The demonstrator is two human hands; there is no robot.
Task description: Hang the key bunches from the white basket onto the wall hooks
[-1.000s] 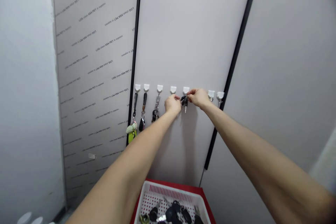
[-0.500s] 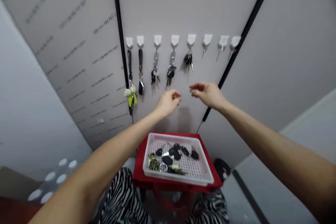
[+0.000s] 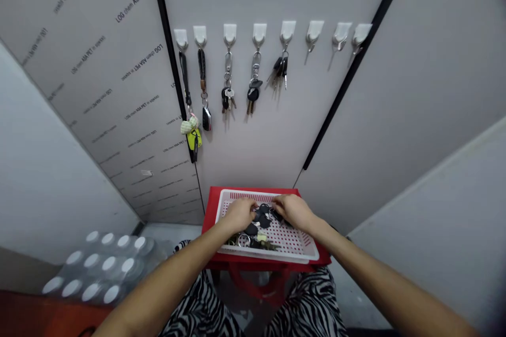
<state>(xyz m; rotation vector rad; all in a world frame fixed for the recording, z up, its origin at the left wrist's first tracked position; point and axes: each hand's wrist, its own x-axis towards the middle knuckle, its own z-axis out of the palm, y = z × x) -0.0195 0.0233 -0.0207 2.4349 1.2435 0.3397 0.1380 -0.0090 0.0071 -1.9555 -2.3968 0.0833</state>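
A grey door [image 3: 253, 158] carries a row of hooks [image 3: 259, 32] at twelve o'clock, five of them bearing hung keys [image 3: 253, 90]. At six o'clock a red surface [image 3: 208, 210] holds a white basket [image 3: 309, 253]. The left hand [image 3: 240, 214] and right hand [image 3: 294, 211] sit apart at nine and three o'clock of the loose keys [image 3: 261, 219]. Their fingers touch the pile, but I cannot tell whether they grip it.

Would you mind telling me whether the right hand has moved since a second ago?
Yes. The right hand has dropped from the wall hooks down into the white basket, among the keys.
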